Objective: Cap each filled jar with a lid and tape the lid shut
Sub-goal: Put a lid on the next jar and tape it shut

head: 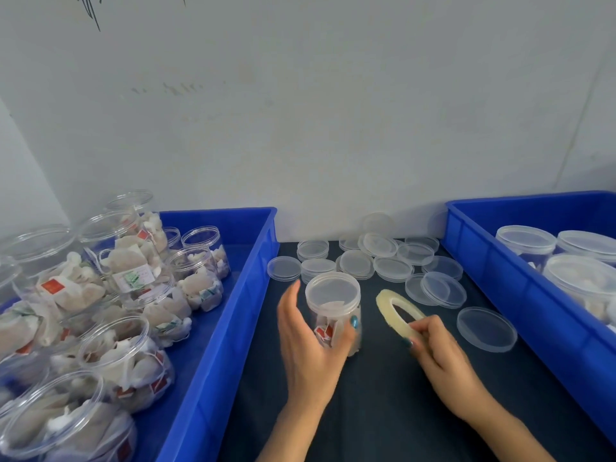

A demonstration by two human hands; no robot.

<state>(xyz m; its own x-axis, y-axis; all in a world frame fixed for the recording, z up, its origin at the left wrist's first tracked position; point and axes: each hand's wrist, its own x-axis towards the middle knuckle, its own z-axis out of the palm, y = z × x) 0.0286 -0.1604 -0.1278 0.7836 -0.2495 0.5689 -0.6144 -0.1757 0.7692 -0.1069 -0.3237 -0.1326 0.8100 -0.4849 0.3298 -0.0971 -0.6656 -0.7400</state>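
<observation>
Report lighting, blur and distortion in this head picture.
Head view: soft, even light, only faint shadows on the dark mat; the wide-angle lens splays the left bin and right bin outward; the left hand at the capped jar is slightly motion-blurred; the tape roll in the right hand looks sharper.

I read the jar [334, 315] as clear, glossy plastic, its lid [332, 290] cloudier. The tape roll [385, 310] looks smooth, pale yellow and translucent. At 12 o'clock the loose lids [393, 268] are frosted plastic. The 9 o'clock bin [233, 311] and the 3 o'clock bin [500, 271] are shiny blue plastic. The worktop [383, 395] is dark, matt cloth.
</observation>
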